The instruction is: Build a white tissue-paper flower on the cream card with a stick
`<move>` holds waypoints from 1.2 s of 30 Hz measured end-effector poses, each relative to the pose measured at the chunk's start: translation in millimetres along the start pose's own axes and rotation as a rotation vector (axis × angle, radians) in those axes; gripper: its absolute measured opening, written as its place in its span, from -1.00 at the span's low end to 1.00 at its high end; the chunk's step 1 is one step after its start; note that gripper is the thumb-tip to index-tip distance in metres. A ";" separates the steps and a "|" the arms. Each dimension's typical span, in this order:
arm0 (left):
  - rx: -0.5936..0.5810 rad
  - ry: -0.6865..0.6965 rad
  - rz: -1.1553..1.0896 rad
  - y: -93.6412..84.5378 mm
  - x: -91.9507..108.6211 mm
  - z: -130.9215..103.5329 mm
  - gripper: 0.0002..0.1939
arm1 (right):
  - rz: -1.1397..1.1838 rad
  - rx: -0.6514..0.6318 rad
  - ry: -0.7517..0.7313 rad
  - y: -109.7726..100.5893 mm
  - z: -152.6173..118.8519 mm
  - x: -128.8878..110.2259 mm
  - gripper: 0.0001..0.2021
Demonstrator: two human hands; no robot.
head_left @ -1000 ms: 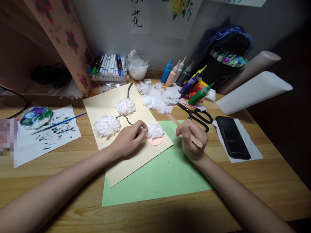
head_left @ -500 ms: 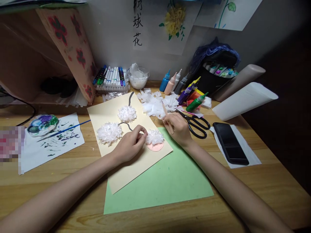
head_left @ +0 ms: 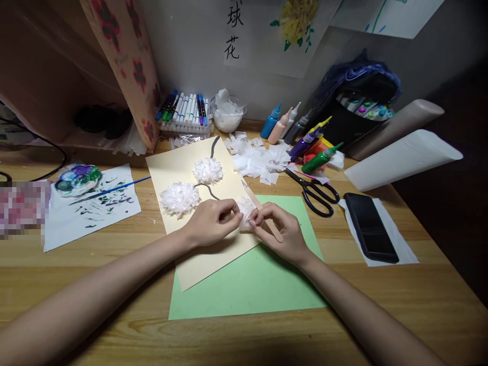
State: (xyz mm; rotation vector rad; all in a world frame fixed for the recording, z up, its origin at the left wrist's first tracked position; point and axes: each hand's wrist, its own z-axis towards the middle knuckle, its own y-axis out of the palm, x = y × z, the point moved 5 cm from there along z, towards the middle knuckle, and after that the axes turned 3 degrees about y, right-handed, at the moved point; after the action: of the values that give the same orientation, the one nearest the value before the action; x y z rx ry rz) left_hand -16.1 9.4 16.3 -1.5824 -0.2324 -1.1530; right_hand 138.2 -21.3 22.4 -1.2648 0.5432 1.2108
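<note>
A cream sheet (head_left: 206, 259) lies tilted over a green sheet (head_left: 247, 295). Two fluffy white paper flowers, one at the upper middle (head_left: 208, 170) and one at the left (head_left: 179, 199), sit on the cream sheet near dark painted stems. My right hand (head_left: 280, 231) is closed around a flat wooden stick (head_left: 274, 230), its fingertips at a thin white tissue piece (head_left: 246, 223) over the third flower (head_left: 247, 205). My left hand (head_left: 215, 222) has thumb and forefinger pinched beside that tissue; whatever they hold is too small to make out.
White tissue pieces (head_left: 259, 157) lie behind the sheets, near paint bottles (head_left: 270, 121). Black scissors (head_left: 318, 195) and a dark phone-like object (head_left: 371, 229) are at the right. A paint palette (head_left: 78, 179) and a brush (head_left: 114, 189) lie at the left.
My right hand has moved from beside the tissue pile down to the third flower, with a tissue piece now at its fingertips. The camera view has shifted, and my left hand stays near the flower.
</note>
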 end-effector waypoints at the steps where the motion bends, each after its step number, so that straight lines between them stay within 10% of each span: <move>1: 0.008 0.008 -0.004 0.0 0.7 -0.7 -0.81 | -0.003 -0.008 -0.010 0.9 -1.1 0.8 -0.85; 13: -0.123 0.175 0.008 5.5 6.5 -6.8 -0.81 | 0.095 0.092 -0.068 -4.2 -10.9 3.0 -0.94; 22: -0.318 0.214 0.037 9.8 10.0 -8.4 -0.82 | 0.092 0.169 -0.085 -17.3 -17.8 3.0 -0.44; 36: -0.055 0.005 0.211 1.6 -1.7 -1.2 -0.80 | 0.112 0.223 0.046 -11.0 -17.2 14.6 -0.48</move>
State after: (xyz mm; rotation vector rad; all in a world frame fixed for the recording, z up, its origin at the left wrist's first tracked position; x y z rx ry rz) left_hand -16.5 8.5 13.8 -1.6100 -0.0290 -1.0058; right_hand 157.9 -29.8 9.5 -1.0860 0.7692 1.1800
